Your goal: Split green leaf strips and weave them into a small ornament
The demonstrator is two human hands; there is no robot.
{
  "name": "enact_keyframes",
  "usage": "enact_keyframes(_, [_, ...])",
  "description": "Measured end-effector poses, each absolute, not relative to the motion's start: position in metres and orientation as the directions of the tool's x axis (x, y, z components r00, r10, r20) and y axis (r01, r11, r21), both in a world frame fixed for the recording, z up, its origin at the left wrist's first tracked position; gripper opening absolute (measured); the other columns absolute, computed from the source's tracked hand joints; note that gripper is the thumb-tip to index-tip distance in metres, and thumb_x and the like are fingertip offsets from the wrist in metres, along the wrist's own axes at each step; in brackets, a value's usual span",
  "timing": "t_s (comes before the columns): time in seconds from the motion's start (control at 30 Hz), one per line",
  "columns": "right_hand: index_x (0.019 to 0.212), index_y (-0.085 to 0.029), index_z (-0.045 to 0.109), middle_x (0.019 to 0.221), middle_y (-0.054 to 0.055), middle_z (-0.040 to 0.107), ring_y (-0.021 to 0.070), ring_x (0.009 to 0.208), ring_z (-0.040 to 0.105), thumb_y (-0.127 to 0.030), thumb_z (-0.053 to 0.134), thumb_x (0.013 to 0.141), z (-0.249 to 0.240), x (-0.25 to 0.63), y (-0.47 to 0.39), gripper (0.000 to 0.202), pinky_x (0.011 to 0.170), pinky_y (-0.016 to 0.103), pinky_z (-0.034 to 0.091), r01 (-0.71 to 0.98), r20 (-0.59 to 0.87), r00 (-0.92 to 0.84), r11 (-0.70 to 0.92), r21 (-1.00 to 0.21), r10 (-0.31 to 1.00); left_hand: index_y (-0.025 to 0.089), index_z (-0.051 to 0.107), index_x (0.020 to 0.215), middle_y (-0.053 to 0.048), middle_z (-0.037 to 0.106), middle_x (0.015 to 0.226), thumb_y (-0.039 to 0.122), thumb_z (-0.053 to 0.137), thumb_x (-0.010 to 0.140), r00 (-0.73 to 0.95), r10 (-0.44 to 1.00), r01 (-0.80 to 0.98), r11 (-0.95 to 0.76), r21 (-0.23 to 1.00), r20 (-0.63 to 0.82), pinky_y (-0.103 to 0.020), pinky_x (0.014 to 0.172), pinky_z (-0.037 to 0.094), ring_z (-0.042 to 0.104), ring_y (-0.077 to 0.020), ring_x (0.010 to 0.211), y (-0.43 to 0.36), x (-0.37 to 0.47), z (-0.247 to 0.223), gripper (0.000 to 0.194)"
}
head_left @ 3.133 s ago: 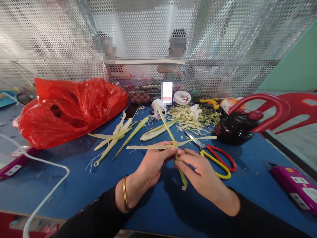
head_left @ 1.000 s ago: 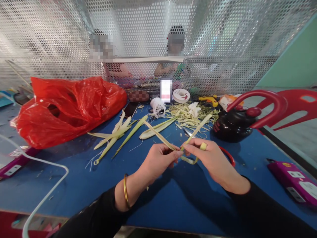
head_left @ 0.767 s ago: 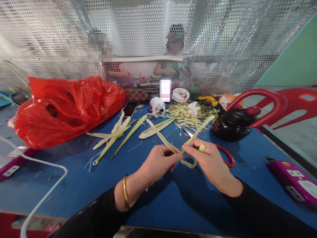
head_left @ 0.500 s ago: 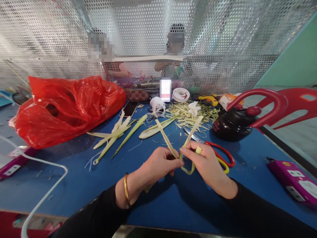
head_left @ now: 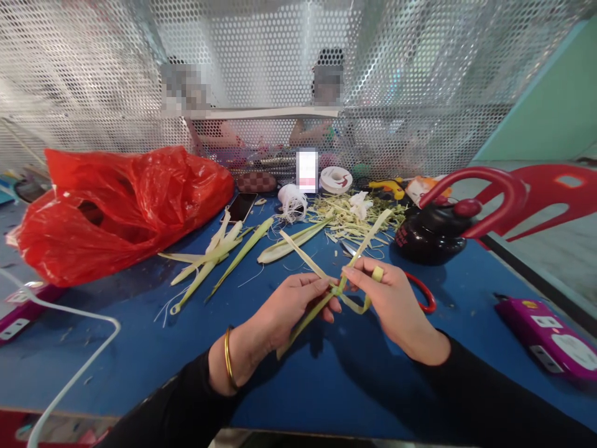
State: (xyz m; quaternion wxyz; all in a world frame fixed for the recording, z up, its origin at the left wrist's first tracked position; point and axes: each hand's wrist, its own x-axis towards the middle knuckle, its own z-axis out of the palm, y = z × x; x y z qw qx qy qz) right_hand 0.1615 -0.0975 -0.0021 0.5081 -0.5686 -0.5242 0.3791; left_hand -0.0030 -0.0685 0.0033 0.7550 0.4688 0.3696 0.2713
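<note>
Pale green leaf strips cross between my two hands above the blue table. My left hand, with a gold bangle at its wrist, pinches them near the crossing; one strip end slants up and away, another hangs down beneath the fingers. My right hand grips the strip that rises to the right, and a looped end shows between its fingers. Partly covered by the right hand lie scissors with a red handle. Beyond my hands are flat leaf pieces and a heap of shredded leaf bits.
A red plastic bag fills the left side. At the right stand a black kettle and a purple power strip. A white thread spool, a ribbon roll and a lit phone line the back. A white cable runs front left.
My left hand has turned and opened its grip slightly, so the strip crossing and a hanging strip now show. My right hand keeps its pinch. The whole view has shifted a little.
</note>
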Motion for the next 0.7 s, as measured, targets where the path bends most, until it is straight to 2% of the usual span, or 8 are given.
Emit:
enact_keyframes(0.17, [0.057,-0.018,0.055,0.058,-0.002,0.050,0.0130,0.060,0.044,-0.037,0.062,0.080,-0.0006,0.1612,-0.0979,0.031,0.056,0.027,0.034,0.195,0.083,0.165,0.050,-0.979,0.983,0.012,0.067,0.084,-0.001,0.063,0.064,0.036,0.071,0.074,0.557,0.762,-0.030,0.415,0.909,-0.330,-0.019,0.055,0.039,0.054,-0.0076,0.052,-0.0686,-0.0033,0.0026,0.027])
enact_keyframes(0.27, [0.062,-0.018,0.061,0.061,-0.001,0.054,0.0138,0.062,0.048,-0.040,0.064,0.079,-0.0006,0.1611,-0.0977,0.028,0.059,0.028,0.037,0.127,0.059,0.149,0.040,-0.991,0.987,0.012,0.067,0.081,0.001,0.059,0.060,0.036,0.070,0.075,0.545,0.774,-0.014,0.394,0.919,-0.324,-0.019,0.054,0.039,0.052,-0.0065,0.050,-0.0693,-0.0027,0.0042,0.025])
enact_keyframes(0.37, [0.080,-0.018,0.069,0.068,0.001,0.062,0.0155,0.067,0.054,-0.042,0.069,0.075,-0.0023,0.1601,-0.0972,0.024,0.063,0.028,0.041,-0.005,-0.051,0.071,-0.051,-0.999,0.996,0.012,0.067,0.075,0.002,0.057,0.058,0.037,0.071,0.074,0.565,0.760,0.004,0.387,0.922,-0.321,-0.020,0.053,0.039,0.050,-0.0063,0.049,-0.0696,-0.0019,0.0047,0.025])
enact_keyframes(0.47, [0.087,-0.017,0.070,0.074,0.002,0.067,0.0160,0.070,0.059,-0.039,0.074,0.071,-0.0053,0.1590,-0.0970,0.027,0.067,0.029,0.045,-0.119,-0.167,-0.079,-0.175,-0.977,0.983,0.013,0.066,0.070,0.003,0.054,0.056,0.036,0.072,0.074,0.600,0.732,0.026,0.385,0.922,-0.323,-0.020,0.052,0.038,0.048,-0.0064,0.049,-0.0697,-0.0016,0.0029,0.024])
enact_keyframes(0.57, [0.085,-0.017,0.068,0.067,0.002,0.067,0.0160,0.063,0.062,-0.037,0.074,0.072,-0.0062,0.1592,-0.0974,0.024,0.062,0.028,0.046,-0.217,-0.218,-0.173,-0.253,-0.943,0.961,0.014,0.065,0.068,0.003,0.053,0.055,0.034,0.068,0.076,0.615,0.720,0.039,0.380,0.924,-0.322,-0.020,0.052,0.039,0.047,-0.0064,0.049,-0.0698,-0.0017,0.0008,0.022])
enact_keyframes(0.7, [0.074,-0.017,0.062,0.059,0.000,0.062,0.0148,0.055,0.060,-0.036,0.074,0.073,-0.0044,0.1608,-0.0981,0.023,0.052,0.025,0.042,-0.243,-0.238,-0.194,-0.282,-0.928,0.952,0.014,0.065,0.071,0.003,0.054,0.056,0.033,0.066,0.078,0.633,0.699,0.056,0.388,0.920,-0.334,-0.021,0.052,0.039,0.048,-0.0070,0.049,-0.0704,-0.0015,0.0008,0.021])
